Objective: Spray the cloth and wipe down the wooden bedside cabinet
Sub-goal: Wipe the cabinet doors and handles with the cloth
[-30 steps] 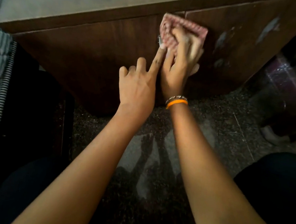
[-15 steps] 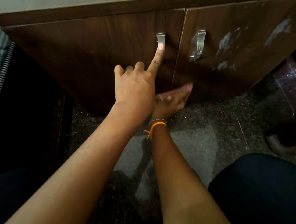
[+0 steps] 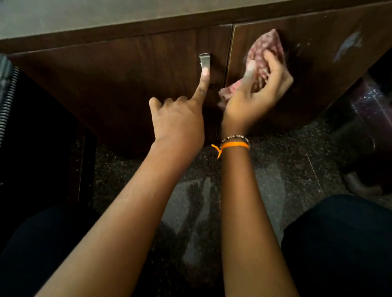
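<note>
Step in hand: wiping the front of the dark brown wooden bedside cabinet (image 3: 130,69), with the spraying judged already done since no spray bottle is in view.

The right hand (image 3: 256,91) grips the bunched pink patterned cloth (image 3: 265,46), fingers curled round it, and presses it against the right-hand cabinet door (image 3: 320,64), just beside the seam between the two doors and near that door's top edge. The cloth covers the spot where a right door handle would sit; no such handle shows. An orange thread band (image 3: 235,145) circles the right wrist.

The left hand (image 3: 180,122) holds nothing. Its index finger is extended and its tip touches the lower end of the small metal handle (image 3: 204,61) on the left-hand door; the other fingers are loosely folded. It appears to steady that door shut.

Pale smears (image 3: 348,44) show on the right door near its far right edge, well apart from the cloth.

Next move, as a judgement: carry the cloth across the right door toward those smears with firm, even pressure, while the left finger keeps the left door braced.
</note>
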